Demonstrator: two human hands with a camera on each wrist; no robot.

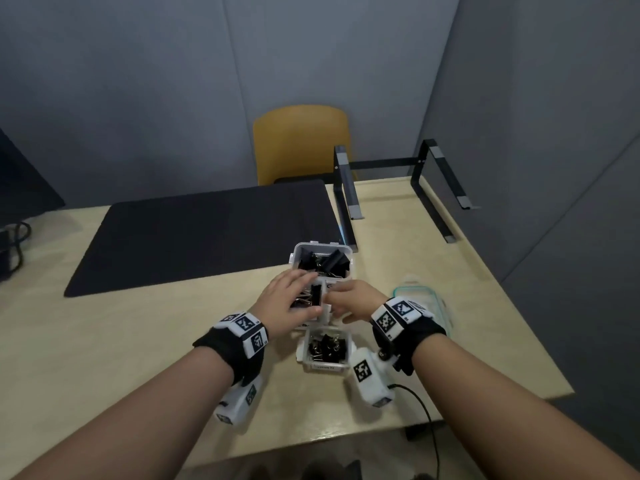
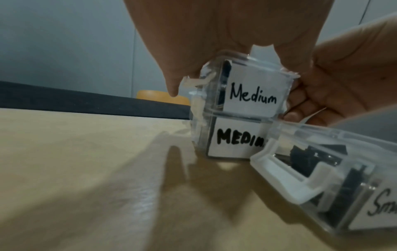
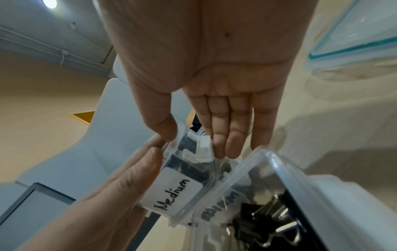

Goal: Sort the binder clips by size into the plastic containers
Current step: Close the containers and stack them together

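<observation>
Here, on the tan table (image 1: pixel 104 341), three clear containers stood in a row running away from me. My left hand (image 1: pixel 289 299) and right hand (image 1: pixel 356 301) gripped the middle container (image 2: pixel 247 88), labelled "Medium", from either side, fingers curled against its walls; it held black binder clips (image 1: pixel 313 296). The far container (image 1: pixel 322 259) held larger clips, the near container (image 1: pixel 325 348) smaller ones.

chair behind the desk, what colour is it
The chair is mustard yellow; the head view shows it best.
</observation>
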